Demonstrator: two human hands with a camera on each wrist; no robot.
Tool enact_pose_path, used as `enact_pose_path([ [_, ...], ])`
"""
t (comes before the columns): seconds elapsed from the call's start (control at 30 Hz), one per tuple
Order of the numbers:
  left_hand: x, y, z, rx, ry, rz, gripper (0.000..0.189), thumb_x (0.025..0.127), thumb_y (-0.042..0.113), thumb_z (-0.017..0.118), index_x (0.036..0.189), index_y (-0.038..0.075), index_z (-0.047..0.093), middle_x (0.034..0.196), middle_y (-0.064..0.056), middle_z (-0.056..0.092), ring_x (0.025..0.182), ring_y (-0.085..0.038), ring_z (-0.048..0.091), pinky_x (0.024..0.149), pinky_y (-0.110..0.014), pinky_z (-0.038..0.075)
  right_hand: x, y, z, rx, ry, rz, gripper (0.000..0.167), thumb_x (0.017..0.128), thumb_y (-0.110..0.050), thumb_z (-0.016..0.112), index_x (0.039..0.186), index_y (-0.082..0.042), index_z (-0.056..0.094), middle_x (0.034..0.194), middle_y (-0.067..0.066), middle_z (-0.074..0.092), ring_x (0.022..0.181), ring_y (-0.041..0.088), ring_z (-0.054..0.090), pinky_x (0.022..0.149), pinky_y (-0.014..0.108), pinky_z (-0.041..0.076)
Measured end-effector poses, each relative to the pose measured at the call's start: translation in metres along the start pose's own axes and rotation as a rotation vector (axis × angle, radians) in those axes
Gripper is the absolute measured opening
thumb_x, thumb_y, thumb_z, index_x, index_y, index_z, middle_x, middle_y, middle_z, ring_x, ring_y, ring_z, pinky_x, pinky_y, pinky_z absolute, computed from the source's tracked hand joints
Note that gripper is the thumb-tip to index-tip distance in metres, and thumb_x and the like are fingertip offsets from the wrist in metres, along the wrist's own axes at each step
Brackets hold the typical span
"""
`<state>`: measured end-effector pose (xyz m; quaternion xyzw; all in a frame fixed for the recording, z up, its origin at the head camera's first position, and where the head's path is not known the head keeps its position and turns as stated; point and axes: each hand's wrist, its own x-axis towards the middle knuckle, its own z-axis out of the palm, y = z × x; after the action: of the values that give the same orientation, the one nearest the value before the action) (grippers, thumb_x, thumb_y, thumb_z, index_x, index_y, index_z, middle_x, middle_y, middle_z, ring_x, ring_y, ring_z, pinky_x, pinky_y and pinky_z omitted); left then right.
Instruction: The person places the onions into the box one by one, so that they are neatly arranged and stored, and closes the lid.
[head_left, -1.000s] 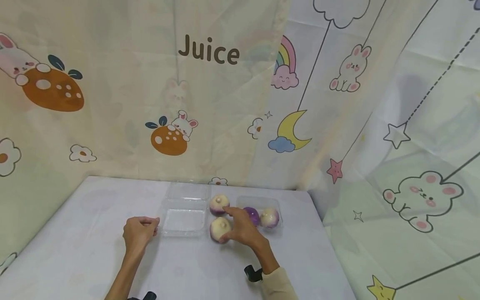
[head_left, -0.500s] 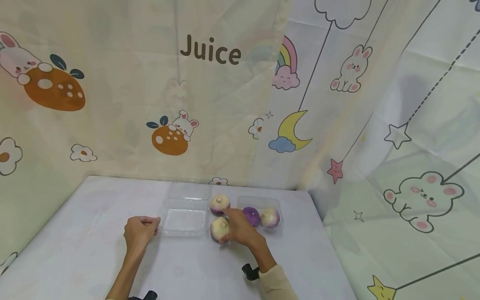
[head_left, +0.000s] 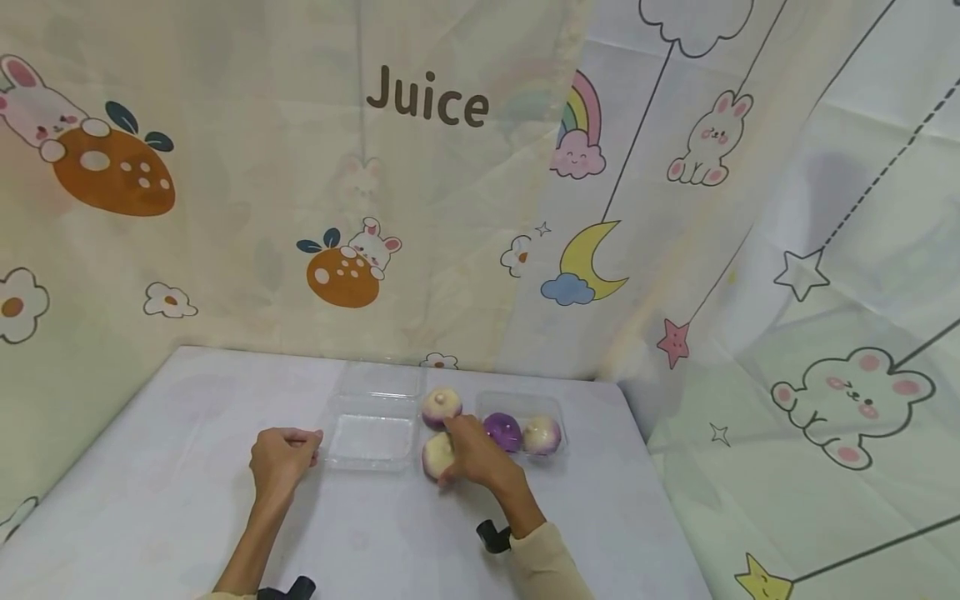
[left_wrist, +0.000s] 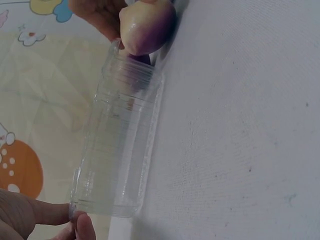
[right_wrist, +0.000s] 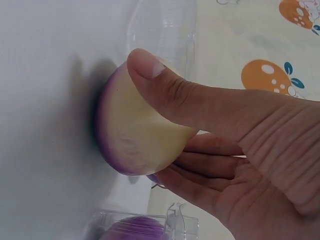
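My left hand (head_left: 279,458) pinches the left edge of an open clear plastic clamshell box (left_wrist: 125,150), with nothing inside it. Just right of that box, a cream-and-purple onion-shaped ball (head_left: 437,457) is gripped by my right hand (head_left: 483,454). In the right wrist view, my thumb curls over the ball (right_wrist: 135,130) while the fingers reach round its far side. Behind it sits a similar ball (head_left: 441,406) with a small nub on top. Whether the gripped ball still touches the table is hard to tell.
A second clear plastic box (head_left: 517,399) stands to the right, holding a purple ball (head_left: 504,432) and a cream-and-purple ball (head_left: 542,435). The white table (head_left: 397,533) ends at a printed cloth wall (head_left: 442,325) at the back.
My right hand has closed in on the front ball, its forefinger drawing down from beside the rear ball. The left hand stays at the box edge. The head view shifts slightly.
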<state>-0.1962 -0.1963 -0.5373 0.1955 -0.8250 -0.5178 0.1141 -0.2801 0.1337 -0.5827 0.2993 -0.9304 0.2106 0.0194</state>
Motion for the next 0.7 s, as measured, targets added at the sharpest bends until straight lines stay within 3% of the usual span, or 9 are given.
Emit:
enact_pose_path([
  [0.2,0.001,0.002,0.000,-0.006,0.003,0.006,0.028,0.098,0.013,0.076,0.098,-0.014,0.078,0.070,-0.013,0.076,0.062,-0.025,0.073,0.049,-0.026,0.051,0.003,0.000,-0.003,-0.006,-0.005,0.011,0.086,0.044,-0.036,0.112,0.111,-0.019,0.062,0.096,-0.011,0.061,0.096,0.011,0.059,0.088,0.032,0.055],
  [0.53,0.001,0.002,-0.001,0.000,-0.001,0.005,0.028,0.098,0.014,0.076,0.099,-0.014,0.078,0.070,-0.013,0.076,0.061,-0.024,0.074,0.049,-0.025,0.051,-0.007,-0.034,-0.036,0.084,-0.046,0.011,0.066,0.053,-0.022,0.110,0.095,-0.009,0.060,0.087,-0.002,0.056,0.085,0.015,0.050,0.074,0.032,0.045],
  [0.7,0.001,0.000,-0.001,0.007,-0.001,0.007,0.027,0.098,0.014,0.076,0.098,-0.013,0.078,0.068,-0.011,0.076,0.061,-0.025,0.074,0.049,-0.027,0.049,-0.006,-0.029,-0.029,0.075,-0.070,0.037,0.066,0.054,-0.023,0.110,0.097,-0.010,0.060,0.089,-0.003,0.055,0.086,0.013,0.049,0.075,0.030,0.045],
])
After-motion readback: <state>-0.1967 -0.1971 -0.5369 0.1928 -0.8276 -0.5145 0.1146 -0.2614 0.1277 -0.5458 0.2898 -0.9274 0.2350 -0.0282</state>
